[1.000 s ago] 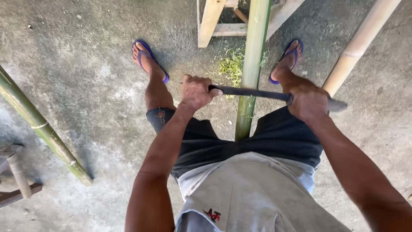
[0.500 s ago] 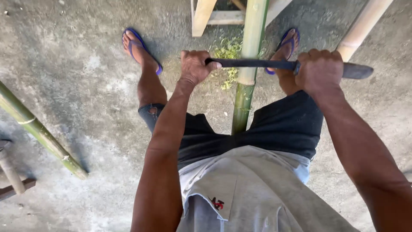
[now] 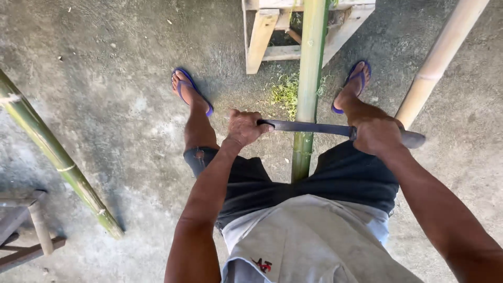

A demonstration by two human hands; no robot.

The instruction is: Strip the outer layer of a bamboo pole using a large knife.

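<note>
Concrete floor [image 3: 115, 105] spread grey and rough under everything, with a pale wooden stand [image 3: 267, 42] at the top edge. Between the person's legs ran a green bamboo pole [image 3: 309, 73], leaning up onto that stand; a second green pole [image 3: 52, 157] lay at the left and a tan pole [image 3: 440, 57] at the right. Across the middle pole sat a long dark blade [image 3: 314, 127], roughly level and touching the bamboo. The left hand [image 3: 245, 127] had its fingers [image 3: 257, 119] curled tight round one end of the blade, and the right hand [image 3: 378, 135] was wrapped closed round the other, blade tip poking out beyond it. Blue sandals [image 3: 191, 91] flanked the pole.
</note>
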